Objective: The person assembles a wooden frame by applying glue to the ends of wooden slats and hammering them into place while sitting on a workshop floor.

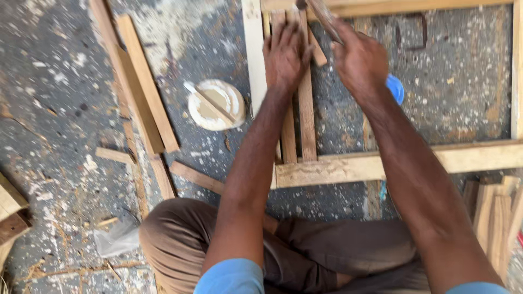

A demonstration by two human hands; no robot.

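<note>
Pale wooden slats lie side by side inside a wooden frame

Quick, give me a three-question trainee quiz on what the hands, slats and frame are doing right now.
1. True or false: the left hand lies flat on the slats.
2. What does the right hand grip? A) a wooden handle B) a plastic bag C) the dish
3. Fill in: a stick lies across the round white ____ left of the frame.

Key: 1 true; 2 A; 3 dish.
</note>
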